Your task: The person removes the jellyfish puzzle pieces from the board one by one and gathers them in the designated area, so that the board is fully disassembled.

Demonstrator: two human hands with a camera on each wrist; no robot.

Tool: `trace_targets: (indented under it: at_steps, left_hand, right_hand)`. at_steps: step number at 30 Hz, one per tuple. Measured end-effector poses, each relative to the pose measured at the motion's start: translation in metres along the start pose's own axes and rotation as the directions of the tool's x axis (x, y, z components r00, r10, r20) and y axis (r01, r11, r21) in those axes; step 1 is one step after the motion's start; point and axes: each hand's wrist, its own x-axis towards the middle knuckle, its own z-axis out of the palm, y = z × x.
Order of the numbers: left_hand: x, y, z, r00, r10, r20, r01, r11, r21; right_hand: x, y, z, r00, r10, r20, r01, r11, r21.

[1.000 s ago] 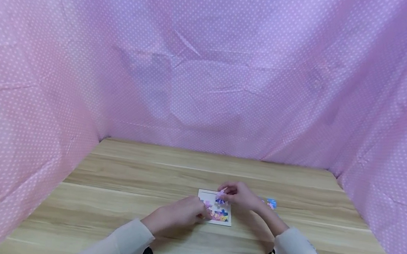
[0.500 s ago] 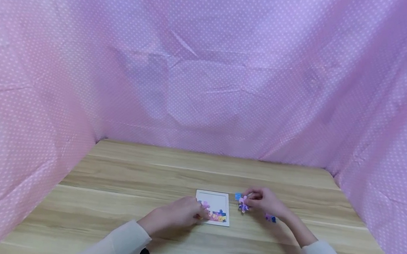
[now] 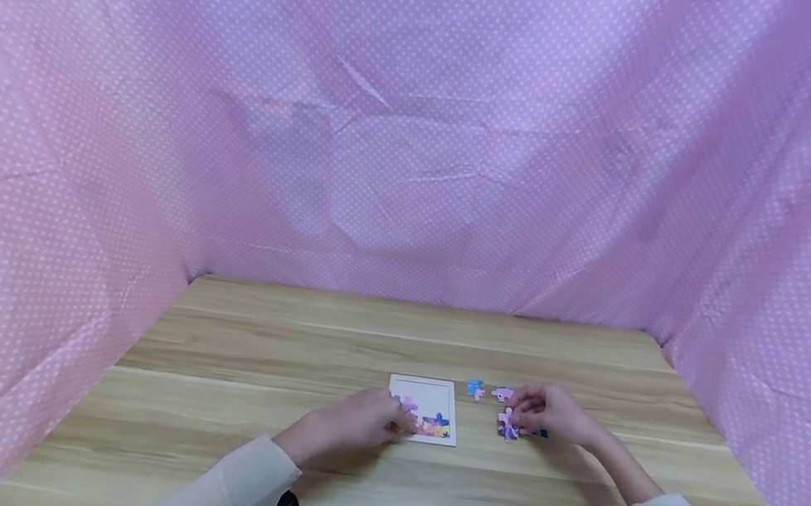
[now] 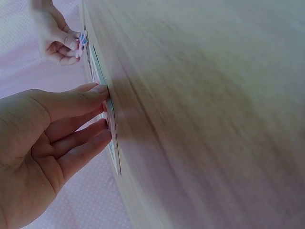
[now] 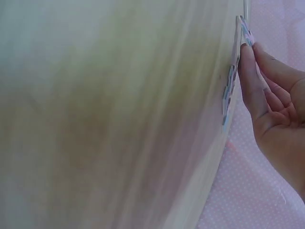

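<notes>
My left hand [image 3: 360, 419] rests at the lower left corner of a white puzzle tray [image 3: 430, 398], its thumb and fingertips touching the tray in the left wrist view. Joined jigsaw pieces [image 3: 435, 426] in pink, yellow and blue fill the bottom of the tray, and a pink one [image 3: 408, 404] shows at its left side, partly covered by the hand. To the right of the tray, my right hand [image 3: 558, 414] pinches a pink and purple puzzle piece [image 3: 507, 424] between thumb and fingers. In the right wrist view this piece [image 5: 246, 31] is tilted, close over the tabletop.
A blue and pink puzzle piece [image 3: 475, 389] and a pink one [image 3: 503, 394] lie between the tray and my right hand. A dark blue piece [image 3: 542, 432] is half hidden under that hand. Pink dotted cloth [image 3: 411, 204] surrounds the wooden table [image 3: 290, 340].
My right hand has carried the pink and purple puzzle piece from over the tray rightward to the loose pieces. My left hand has stayed at the tray's corner.
</notes>
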Motion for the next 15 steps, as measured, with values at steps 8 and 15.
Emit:
trace_targets:
  at_steps: [8, 15]
  left_hand:
    - [-0.0015, 0.0013, -0.0002, 1.0, -0.006, -0.003, 0.006, 1.0, 0.006]
    - [-0.0049, 0.0007, -0.0035, 0.999, -0.013, 0.032, 0.012, 1.0, 0.025]
  right_hand:
    - [0.004, 0.0024, 0.003, 0.999, -0.042, -0.026, 0.036, 0.977, -0.212]
    - [0.006, -0.0044, 0.0053, 0.996, -0.086, -0.007, 0.08, 0.951, -0.297]
